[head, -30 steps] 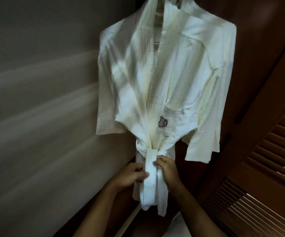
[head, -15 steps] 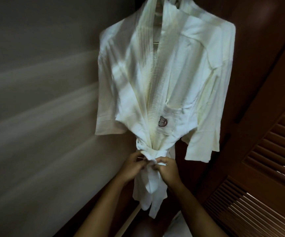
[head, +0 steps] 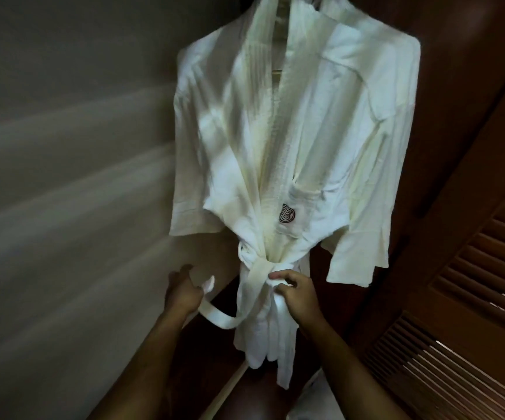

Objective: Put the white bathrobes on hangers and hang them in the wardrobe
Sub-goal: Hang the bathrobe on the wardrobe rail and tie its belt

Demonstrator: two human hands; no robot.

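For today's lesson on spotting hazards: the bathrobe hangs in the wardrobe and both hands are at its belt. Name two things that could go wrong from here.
1. The left hand pulls one end of the belt out sideways while the right hand pinches the knot; a hard tug might drag the bathrobe askew or off its hanger.
2. The knot looks loose, so once let go it might slip undone and the front could fall open.

The bathrobe [head: 299, 140] hangs between wall [head: 63, 147] (left) and, seemingly, louvred door [head: 472, 283] (right).
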